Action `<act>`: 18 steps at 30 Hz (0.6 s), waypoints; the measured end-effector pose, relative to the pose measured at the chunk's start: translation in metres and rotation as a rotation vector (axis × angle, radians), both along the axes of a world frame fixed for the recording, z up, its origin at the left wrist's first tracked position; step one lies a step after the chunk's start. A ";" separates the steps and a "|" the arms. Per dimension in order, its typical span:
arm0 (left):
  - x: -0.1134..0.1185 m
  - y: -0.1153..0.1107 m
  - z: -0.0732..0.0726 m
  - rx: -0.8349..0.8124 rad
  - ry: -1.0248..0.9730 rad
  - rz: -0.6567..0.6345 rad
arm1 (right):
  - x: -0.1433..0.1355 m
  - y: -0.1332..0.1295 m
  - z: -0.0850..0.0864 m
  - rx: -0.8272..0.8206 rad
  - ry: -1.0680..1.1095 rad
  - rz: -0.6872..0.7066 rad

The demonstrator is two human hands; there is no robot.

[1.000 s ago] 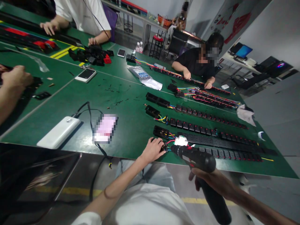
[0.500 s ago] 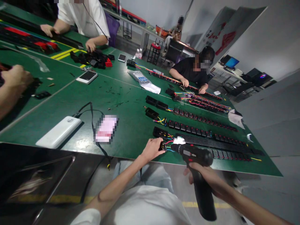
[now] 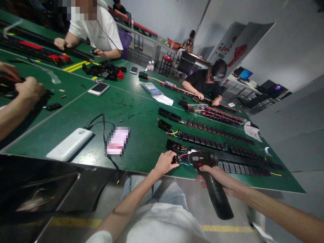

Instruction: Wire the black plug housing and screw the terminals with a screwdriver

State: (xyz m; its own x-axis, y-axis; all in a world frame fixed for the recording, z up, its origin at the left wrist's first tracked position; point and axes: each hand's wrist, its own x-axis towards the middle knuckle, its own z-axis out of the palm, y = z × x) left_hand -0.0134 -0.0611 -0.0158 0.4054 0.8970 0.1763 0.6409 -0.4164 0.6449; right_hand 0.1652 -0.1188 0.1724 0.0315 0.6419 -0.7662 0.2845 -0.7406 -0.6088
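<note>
My right hand point(image 3: 209, 172) is wrapped round the grip of a black cordless drill point(image 3: 206, 160), whose nose points left at the part in my other hand. Between the fingers of my left hand point(image 3: 165, 162) is a small black plug socket point(image 3: 175, 159) with coloured wires running from its right side. The drill's tip is close to the socket; whether it touches cannot be made out. Right of the drill lies a row of grey and black outlets point(image 3: 235, 167), and just behind my left hand sits a black end housing point(image 3: 173, 145).
More strips of black outlets point(image 3: 202, 138) lie behind on the green table point(image 3: 141, 135). At left are a white power bank point(image 3: 69, 144), a cable and a phone point(image 3: 118, 140). Co-workers sit across the table point(image 3: 202, 82) and at far left point(image 3: 21, 98).
The drill has moved left, its nose now close to the socket, and its body is more level. My left hand keeps its hold. The view has shifted slightly.
</note>
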 end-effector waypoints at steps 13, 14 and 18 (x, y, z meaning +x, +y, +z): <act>0.002 0.001 -0.003 0.006 -0.042 0.018 | 0.009 -0.010 0.019 0.094 -0.093 0.121; 0.002 0.001 -0.003 0.003 -0.045 0.016 | 0.011 -0.010 0.019 0.103 -0.088 0.112; 0.004 0.002 -0.003 -0.001 -0.050 0.011 | 0.015 -0.009 0.015 0.091 -0.051 0.058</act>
